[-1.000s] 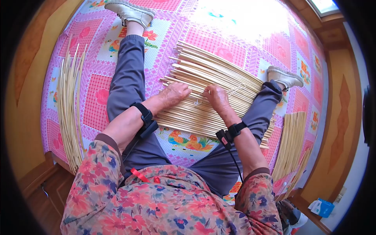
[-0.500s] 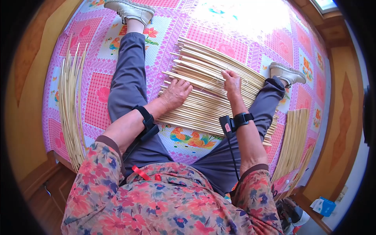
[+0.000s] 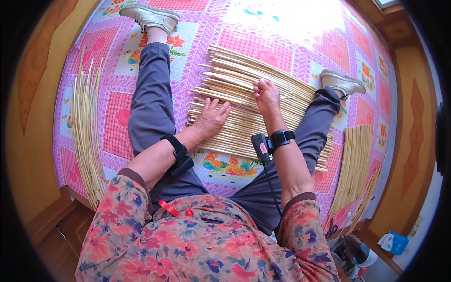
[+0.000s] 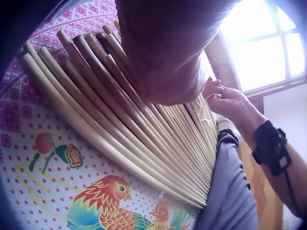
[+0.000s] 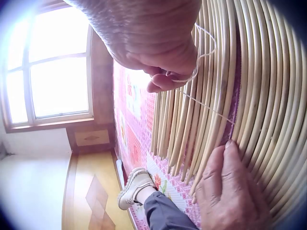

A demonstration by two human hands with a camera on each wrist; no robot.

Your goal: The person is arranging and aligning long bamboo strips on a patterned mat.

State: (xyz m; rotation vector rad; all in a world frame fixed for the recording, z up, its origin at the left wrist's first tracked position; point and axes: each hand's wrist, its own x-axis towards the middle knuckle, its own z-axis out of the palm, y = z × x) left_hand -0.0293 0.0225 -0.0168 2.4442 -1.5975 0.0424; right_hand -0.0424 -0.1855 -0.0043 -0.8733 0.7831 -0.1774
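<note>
A mat of pale reed sticks lies between the person's spread legs on a pink patterned cloth. My left hand presses flat on the sticks with straight fingers. My right hand is raised slightly over the mat's far part and pinches a thin white string. The string runs taut from the pinch down to the sticks beside the left fingertips. A loop of it curls round the right fingers. In the left wrist view the mat fans out under the palm, with the right hand beyond.
A bundle of loose sticks lies along the cloth's left edge. Another bundle lies at the right edge. Shoes mark the ends of both legs. Wooden floor surrounds the cloth. A blue box sits at lower right.
My right hand rose from the mat's middle towards its far part, drawing the string taut. My left hand slid slightly towards me and stayed flat on the sticks.
</note>
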